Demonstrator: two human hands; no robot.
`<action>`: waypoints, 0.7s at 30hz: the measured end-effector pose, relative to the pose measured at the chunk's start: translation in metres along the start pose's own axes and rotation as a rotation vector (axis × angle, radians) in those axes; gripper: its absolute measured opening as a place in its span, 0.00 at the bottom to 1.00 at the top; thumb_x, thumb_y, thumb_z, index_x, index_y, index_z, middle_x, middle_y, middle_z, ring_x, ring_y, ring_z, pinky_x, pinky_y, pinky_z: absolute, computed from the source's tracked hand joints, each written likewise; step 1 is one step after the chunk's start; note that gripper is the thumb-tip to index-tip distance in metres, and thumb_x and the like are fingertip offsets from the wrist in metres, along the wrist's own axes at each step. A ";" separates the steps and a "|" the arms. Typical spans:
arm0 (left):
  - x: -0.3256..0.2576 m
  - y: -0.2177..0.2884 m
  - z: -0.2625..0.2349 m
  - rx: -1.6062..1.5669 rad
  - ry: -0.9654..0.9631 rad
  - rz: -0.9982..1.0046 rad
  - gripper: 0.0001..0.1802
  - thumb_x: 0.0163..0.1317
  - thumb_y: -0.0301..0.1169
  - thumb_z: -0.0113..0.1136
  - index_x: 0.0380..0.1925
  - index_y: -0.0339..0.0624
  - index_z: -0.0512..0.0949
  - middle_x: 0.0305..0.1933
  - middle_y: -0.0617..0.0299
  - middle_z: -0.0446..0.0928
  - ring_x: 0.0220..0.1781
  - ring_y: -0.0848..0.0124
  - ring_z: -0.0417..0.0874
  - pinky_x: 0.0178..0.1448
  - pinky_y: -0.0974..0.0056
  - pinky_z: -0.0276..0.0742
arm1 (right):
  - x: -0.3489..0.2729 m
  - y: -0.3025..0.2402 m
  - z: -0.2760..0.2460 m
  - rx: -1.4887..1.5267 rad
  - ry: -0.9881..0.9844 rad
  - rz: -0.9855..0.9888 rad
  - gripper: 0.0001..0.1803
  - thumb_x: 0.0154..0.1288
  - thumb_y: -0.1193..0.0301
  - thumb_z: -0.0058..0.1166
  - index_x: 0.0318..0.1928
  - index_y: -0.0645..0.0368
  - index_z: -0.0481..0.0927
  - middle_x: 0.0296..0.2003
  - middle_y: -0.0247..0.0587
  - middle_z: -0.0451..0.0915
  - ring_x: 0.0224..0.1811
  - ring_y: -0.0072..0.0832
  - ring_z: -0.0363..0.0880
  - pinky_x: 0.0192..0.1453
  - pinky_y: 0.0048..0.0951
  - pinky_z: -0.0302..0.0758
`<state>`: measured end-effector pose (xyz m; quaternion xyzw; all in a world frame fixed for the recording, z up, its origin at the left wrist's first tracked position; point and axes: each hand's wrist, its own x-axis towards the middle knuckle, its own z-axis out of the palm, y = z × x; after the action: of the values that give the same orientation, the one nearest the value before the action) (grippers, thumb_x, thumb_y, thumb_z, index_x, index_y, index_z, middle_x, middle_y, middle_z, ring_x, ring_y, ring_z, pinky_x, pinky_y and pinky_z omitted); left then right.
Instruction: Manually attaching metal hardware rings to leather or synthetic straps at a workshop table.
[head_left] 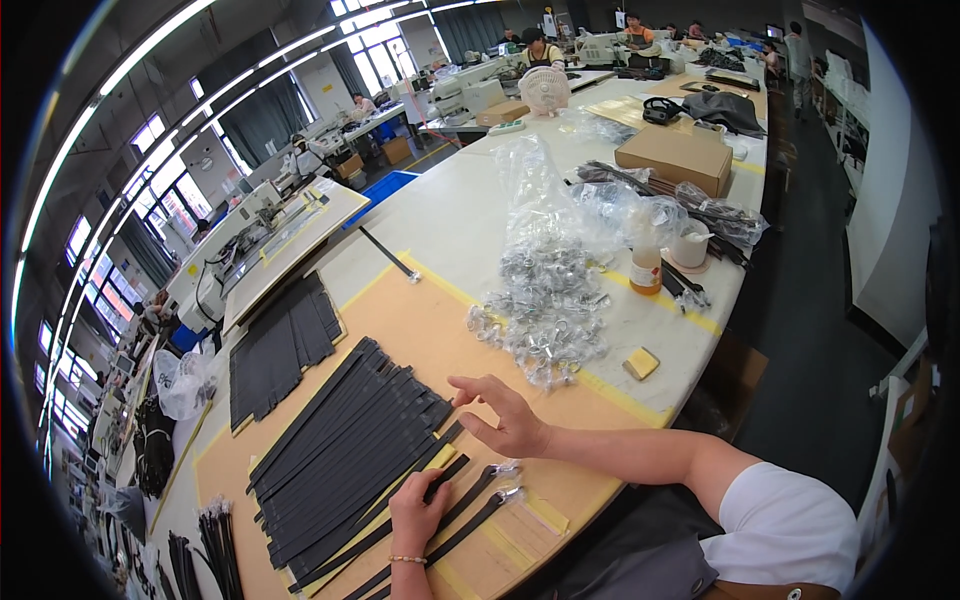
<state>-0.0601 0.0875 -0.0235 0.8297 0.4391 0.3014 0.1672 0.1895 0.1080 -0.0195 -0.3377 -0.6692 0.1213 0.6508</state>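
My left hand (415, 508), with a beaded bracelet at the wrist, is closed on a black strap (447, 478) whose free end sticks out past the fingers. To the right of it, my right hand (507, 420) hovers with thumb and fingers apart and nothing visible between them. A row of flat black straps (340, 455) lies overlapped to the left of both hands, fanned across the tan board (375, 305). Nearer my body, two straps (470, 522) end in metal fittings (508, 494) wrapped in clear plastic.
Beyond my right hand sits a heap of plastic-wrapped metal hooks (550, 310). A small yellow block (640, 363), an amber bottle (645, 270), a white tub (690, 245) and a cardboard box (675, 160) stand rightward. More black straps (285, 340) lie far left. People work at machines behind.
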 end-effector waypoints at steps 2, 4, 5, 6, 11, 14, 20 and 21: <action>0.002 0.001 0.002 0.022 -0.042 -0.045 0.12 0.61 0.28 0.72 0.43 0.37 0.85 0.40 0.54 0.87 0.41 0.61 0.89 0.45 0.63 0.83 | -0.009 0.011 0.002 -0.009 -0.139 0.168 0.15 0.67 0.73 0.62 0.53 0.58 0.84 0.37 0.40 0.85 0.39 0.33 0.83 0.48 0.34 0.80; -0.001 -0.002 0.004 0.003 -0.021 -0.025 0.12 0.61 0.29 0.72 0.43 0.37 0.84 0.40 0.53 0.87 0.41 0.60 0.89 0.46 0.63 0.83 | -0.017 0.008 0.001 -0.027 -0.278 0.216 0.11 0.67 0.71 0.62 0.48 0.58 0.85 0.35 0.40 0.85 0.37 0.33 0.85 0.45 0.34 0.80; -0.002 -0.003 0.004 0.009 -0.013 -0.030 0.12 0.61 0.29 0.72 0.43 0.37 0.84 0.40 0.53 0.87 0.41 0.60 0.89 0.46 0.63 0.83 | -0.019 0.008 0.001 -0.054 -0.415 0.265 0.08 0.67 0.68 0.63 0.43 0.58 0.87 0.33 0.41 0.86 0.36 0.33 0.86 0.43 0.34 0.80; -0.003 -0.002 0.005 0.001 -0.018 -0.057 0.13 0.60 0.30 0.72 0.43 0.37 0.84 0.40 0.53 0.87 0.42 0.60 0.90 0.47 0.63 0.83 | -0.017 -0.001 -0.002 -0.041 -0.466 0.325 0.10 0.67 0.64 0.63 0.38 0.58 0.87 0.32 0.42 0.87 0.36 0.33 0.87 0.41 0.34 0.81; -0.005 -0.006 0.004 0.012 -0.037 -0.077 0.13 0.61 0.31 0.72 0.43 0.37 0.83 0.40 0.52 0.86 0.41 0.60 0.90 0.44 0.62 0.84 | -0.019 -0.014 -0.009 0.082 -0.769 0.341 0.12 0.64 0.63 0.66 0.40 0.58 0.83 0.37 0.39 0.86 0.41 0.34 0.84 0.47 0.35 0.80; -0.007 -0.012 0.006 0.030 0.022 0.016 0.13 0.61 0.32 0.70 0.44 0.40 0.83 0.39 0.54 0.86 0.33 0.60 0.88 0.38 0.62 0.83 | -0.018 -0.018 -0.009 -0.015 -1.108 0.091 0.23 0.57 0.61 0.70 0.50 0.54 0.80 0.48 0.41 0.78 0.58 0.41 0.72 0.64 0.39 0.71; -0.008 -0.015 0.004 0.049 0.024 0.008 0.13 0.62 0.33 0.71 0.43 0.40 0.83 0.40 0.54 0.86 0.35 0.60 0.89 0.40 0.61 0.84 | -0.020 -0.014 -0.003 0.033 -1.154 0.149 0.19 0.60 0.63 0.69 0.49 0.54 0.80 0.48 0.39 0.78 0.57 0.41 0.73 0.63 0.39 0.72; -0.007 -0.014 0.005 0.047 0.043 -0.008 0.13 0.62 0.33 0.71 0.43 0.40 0.83 0.40 0.54 0.86 0.35 0.60 0.89 0.40 0.61 0.84 | -0.020 -0.015 -0.006 0.036 -1.177 0.138 0.19 0.60 0.63 0.69 0.49 0.54 0.80 0.48 0.39 0.78 0.57 0.41 0.73 0.63 0.39 0.72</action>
<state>-0.0685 0.0898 -0.0374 0.8249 0.4531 0.3080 0.1392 0.1891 0.0835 -0.0254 -0.2451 -0.8919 0.3416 0.1665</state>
